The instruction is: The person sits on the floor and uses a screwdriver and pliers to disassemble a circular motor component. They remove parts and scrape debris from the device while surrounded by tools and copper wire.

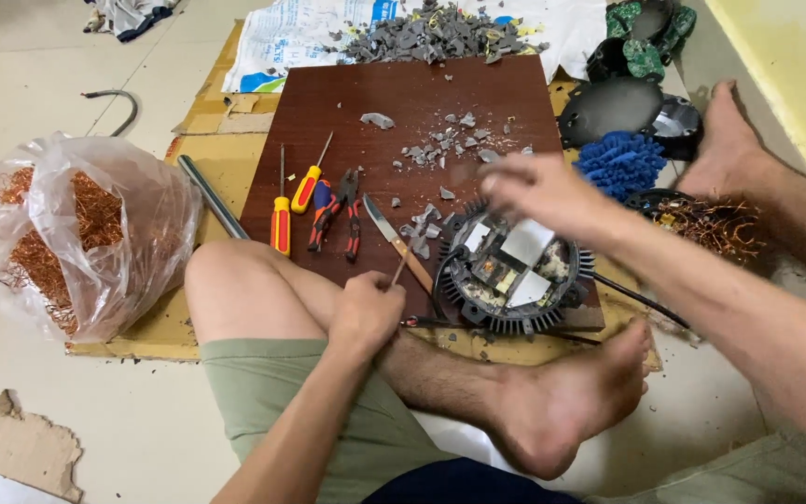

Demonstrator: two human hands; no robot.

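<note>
Pale tile floor (142,439) w/ flattened cardboard (207,177); yellow wall (795,65) at right, even light.

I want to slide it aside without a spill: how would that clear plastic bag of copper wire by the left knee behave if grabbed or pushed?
The clear plastic bag looks thin and crumpled, so probably floppy. The copper wire is loose and tangled, likely light, springy, and could snag. Its open top may spill strands if tipped.

The camera sits on my head and looks down, close above the brown board (403,140). It faces forward, past my knees, toward the board's far edge.
</note>
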